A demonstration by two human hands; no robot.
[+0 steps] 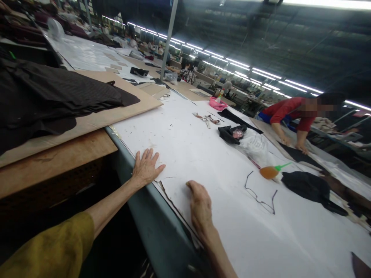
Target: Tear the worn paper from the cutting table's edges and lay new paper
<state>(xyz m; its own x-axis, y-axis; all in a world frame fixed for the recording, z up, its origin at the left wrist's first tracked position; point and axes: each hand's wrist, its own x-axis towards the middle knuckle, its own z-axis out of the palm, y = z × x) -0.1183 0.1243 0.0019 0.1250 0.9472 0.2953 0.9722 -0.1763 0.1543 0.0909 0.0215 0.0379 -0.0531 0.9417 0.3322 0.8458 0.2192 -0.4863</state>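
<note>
My left hand (145,168) lies flat with its fingers spread on the white sheet (174,135) near the table's edge. To its right, my right hand (200,202) is over the same sheet, turned on its side with the fingers curled; whether something is in them is hidden. A torn, lifted edge (171,200) of the sheet's layers runs between the two hands along the table's border. Eyeglasses (259,199) with thin dark frames rest upside down on the sheet, right of my right hand.
Dark fabric (58,96) is piled on brown board (139,104) at left. An orange bottle (269,172) with a green tip, a plastic bag (255,144), black cloth (307,187) and a pink basket (217,103) lie rightward. A person in red (290,110) leans over the far side.
</note>
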